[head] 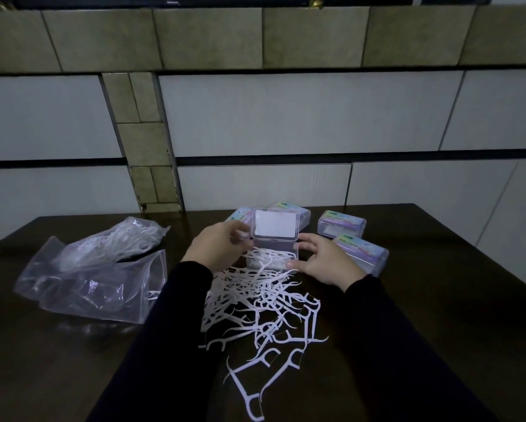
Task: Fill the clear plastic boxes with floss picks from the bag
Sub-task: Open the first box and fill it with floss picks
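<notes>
**Open box between two hands on the dark bench**

A dark bench (408, 300) stands against a tiled wall (255, 117). The open box (274, 254), lid upright, lies behind the heap of floss picks (261, 306). The left hand (217, 246) curls at its left side, perhaps holding picks; I cannot tell. The right hand (325, 260) grips its right corner. The bag (97, 269) lies left of the box.

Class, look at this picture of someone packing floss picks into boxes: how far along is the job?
Done: four closed boxes stand behind the hands, though their contents are unclear. In hand: the open box holds some picks; the left hand is at its left side and the right hand steadies it. Left: the loose picks on the table and more in the bag.
</notes>
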### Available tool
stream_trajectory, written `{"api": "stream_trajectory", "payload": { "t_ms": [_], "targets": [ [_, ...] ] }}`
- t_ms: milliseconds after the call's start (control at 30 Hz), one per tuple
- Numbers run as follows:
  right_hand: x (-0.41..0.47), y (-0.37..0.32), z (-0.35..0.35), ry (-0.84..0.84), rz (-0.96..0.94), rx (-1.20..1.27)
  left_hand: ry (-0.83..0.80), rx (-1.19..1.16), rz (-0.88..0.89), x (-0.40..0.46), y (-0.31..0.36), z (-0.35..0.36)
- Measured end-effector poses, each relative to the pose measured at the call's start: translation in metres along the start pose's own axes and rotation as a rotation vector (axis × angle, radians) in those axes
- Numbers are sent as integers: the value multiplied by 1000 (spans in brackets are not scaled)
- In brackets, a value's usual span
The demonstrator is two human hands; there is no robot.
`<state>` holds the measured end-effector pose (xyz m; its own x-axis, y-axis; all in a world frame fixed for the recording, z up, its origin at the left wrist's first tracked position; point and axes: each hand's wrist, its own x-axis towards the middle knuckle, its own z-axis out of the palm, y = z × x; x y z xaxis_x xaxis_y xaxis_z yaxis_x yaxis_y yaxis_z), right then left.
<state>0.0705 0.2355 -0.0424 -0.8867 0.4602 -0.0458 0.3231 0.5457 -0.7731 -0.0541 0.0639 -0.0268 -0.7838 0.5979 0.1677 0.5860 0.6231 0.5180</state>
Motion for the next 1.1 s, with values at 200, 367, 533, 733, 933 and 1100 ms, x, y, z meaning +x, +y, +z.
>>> {"api": "stream_trajectory", "payload": {
  "t_ms": [200,367,533,733,933,1100],
  "targets": [
    [2,1,0,-2,-7,1,-7,42,11,-9,2,-2],
    [2,2,1,-6,-26,6,96,-9,36,-7,5,3],
    [3,3,0,-8,-36,5,107,-118,57,-8,6,5],
    [2,2,0,-8,-41,8,295,-305,25,-5,4,-5],
    [2,2,0,-9,-34,9,294,-480,-10,-10,16,5],
    [2,2,0,1,-32,-3,146,-52,79,-7,16,19]
  ]
}}
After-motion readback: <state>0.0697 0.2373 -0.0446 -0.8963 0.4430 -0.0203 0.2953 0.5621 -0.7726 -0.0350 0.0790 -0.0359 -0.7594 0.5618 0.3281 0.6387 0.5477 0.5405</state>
